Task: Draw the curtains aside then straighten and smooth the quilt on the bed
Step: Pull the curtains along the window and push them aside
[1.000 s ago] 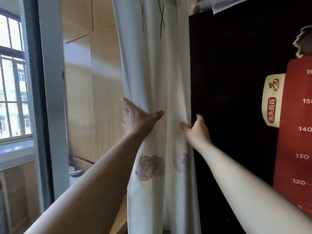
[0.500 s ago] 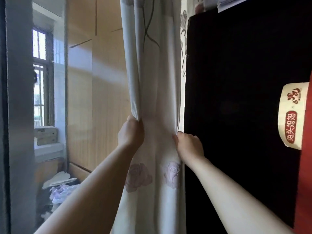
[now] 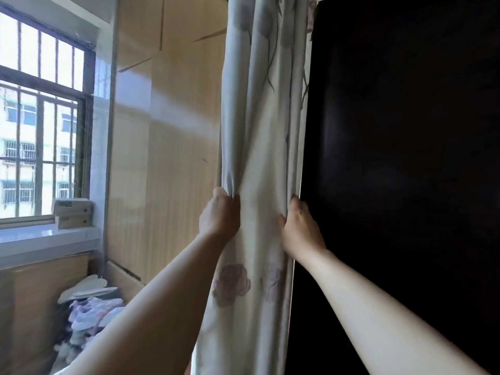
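One curtain (image 3: 262,117) is hanging at 12 o'clock. Two printed flowers are showing on it toward 6 o'clock: the clearer rose (image 3: 231,284) and the fainter rose (image 3: 274,280). Two grips are showing on its folds, the left grip (image 3: 220,212) at 9 o'clock and the right grip (image 3: 300,228) at 3 o'clock. One barred window (image 3: 40,117) is filling 9 o'clock. Two cardboard boxes are sitting stacked on its one windowsill (image 3: 48,236), the upper box (image 3: 72,207) and the lower box (image 3: 73,220). One dark panel (image 3: 405,158) is taking up 3 o'clock. One heap of clothes (image 3: 92,312) is lying at 7 o'clock.

Dark cabinet (image 3: 400,158) right; open left
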Demonstrator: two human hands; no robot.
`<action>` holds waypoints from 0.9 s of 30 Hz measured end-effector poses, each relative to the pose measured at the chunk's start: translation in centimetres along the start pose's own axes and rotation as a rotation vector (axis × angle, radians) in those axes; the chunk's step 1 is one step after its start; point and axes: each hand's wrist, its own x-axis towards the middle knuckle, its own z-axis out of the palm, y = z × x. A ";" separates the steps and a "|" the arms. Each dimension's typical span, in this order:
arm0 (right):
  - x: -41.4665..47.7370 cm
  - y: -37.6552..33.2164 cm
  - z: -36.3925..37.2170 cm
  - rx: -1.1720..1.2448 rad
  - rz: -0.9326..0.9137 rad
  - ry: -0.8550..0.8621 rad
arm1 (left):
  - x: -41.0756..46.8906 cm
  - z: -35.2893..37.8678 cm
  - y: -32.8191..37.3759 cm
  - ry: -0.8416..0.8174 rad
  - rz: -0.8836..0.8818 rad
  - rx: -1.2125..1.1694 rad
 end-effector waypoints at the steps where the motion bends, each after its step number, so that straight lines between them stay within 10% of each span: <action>1: 0.4 -0.2 -0.4 0.066 -0.017 0.031 | 0.1 0.3 -0.2 0.016 0.022 -0.033; 11: 6.8 -3.1 -2.2 -0.250 -0.204 0.159 | 2.4 2.4 -2.4 0.138 0.412 0.334; 27: 14.8 -1.6 5.1 -0.732 -0.111 0.040 | 11.4 8.1 -3.1 -0.019 0.271 0.415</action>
